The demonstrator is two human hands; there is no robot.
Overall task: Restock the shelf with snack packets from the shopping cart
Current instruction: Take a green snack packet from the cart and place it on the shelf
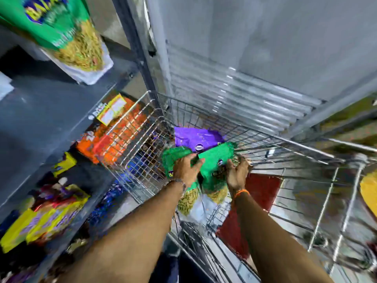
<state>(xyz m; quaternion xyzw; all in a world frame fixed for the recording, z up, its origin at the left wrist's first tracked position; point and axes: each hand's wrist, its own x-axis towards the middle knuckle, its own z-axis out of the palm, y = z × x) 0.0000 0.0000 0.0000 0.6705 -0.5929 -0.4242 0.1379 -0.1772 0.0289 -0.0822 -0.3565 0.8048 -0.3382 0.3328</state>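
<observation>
Both my arms reach down into a wire shopping cart (285, 144). My left hand (186, 169) grips one green snack packet (173, 155) near its top. My right hand (237, 172) holds the edge of a second green snack packet (216, 158) beside it. Both packets have clear lower parts showing yellow noodle-like snack. A purple packet (195, 136) lies behind them in the cart. A matching green packet (61, 33) stands on the upper dark shelf (40, 115) at the left.
Lower shelf levels at the left hold orange packets (114, 139) and yellow packets (42, 219). A grey ribbed metal cabinet (244, 58) rises behind the cart. A red panel (261, 193) shows through the cart's floor, and a yellow thing (369, 190) sits at the right edge.
</observation>
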